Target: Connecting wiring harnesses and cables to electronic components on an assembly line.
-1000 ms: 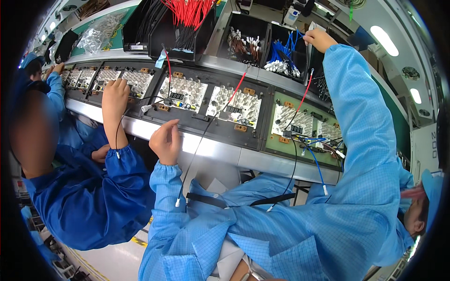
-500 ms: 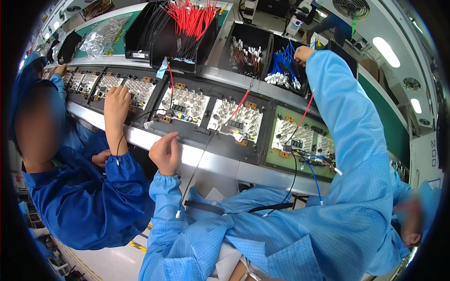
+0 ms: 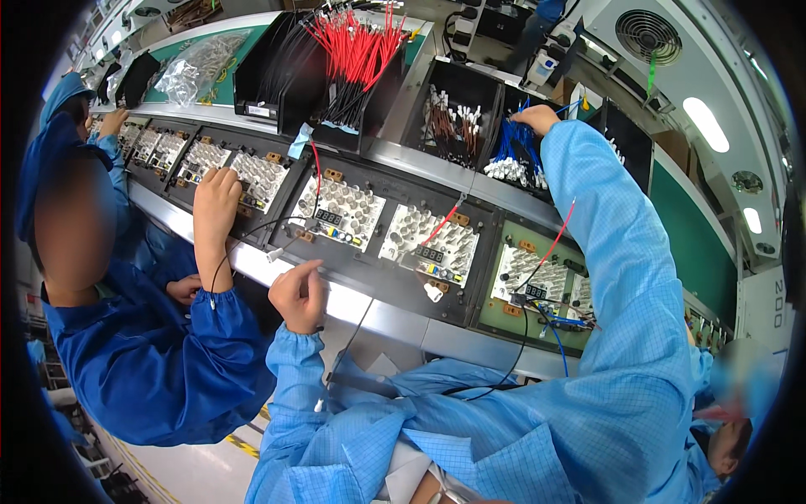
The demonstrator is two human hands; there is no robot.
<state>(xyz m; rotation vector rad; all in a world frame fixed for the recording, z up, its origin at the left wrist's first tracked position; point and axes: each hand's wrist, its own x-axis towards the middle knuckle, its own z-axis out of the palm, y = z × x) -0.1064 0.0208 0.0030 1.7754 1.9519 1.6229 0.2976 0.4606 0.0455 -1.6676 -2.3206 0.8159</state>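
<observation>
My right hand [image 3: 537,119] reaches over the far black bin of blue wires [image 3: 510,144] with white connectors. Its fingers are bent together on a blue wire, though the fingertips are partly hidden. My left hand [image 3: 297,296] hovers by the metal front edge, fingers loosely curled, thumb and index apart, nothing visible in it. Ahead of it lie a circuit board [image 3: 337,214] with a digit display and a second circuit board [image 3: 432,244], both in black fixtures. A third circuit board [image 3: 531,273] sits in a green fixture below my right forearm, with red, black and blue wires attached.
A bin of red wires [image 3: 357,46] and a bin of brown wires [image 3: 453,122] stand behind the fixtures. At the left, a co-worker's hand [image 3: 217,202] works over another board. A clear plastic bag [image 3: 201,67] lies at the back left. Black wires hang over the metal edge [image 3: 378,323].
The view has shifted slightly. My right hand has moved a little left over the blue-wire bin. My left hand stays nearly still.
</observation>
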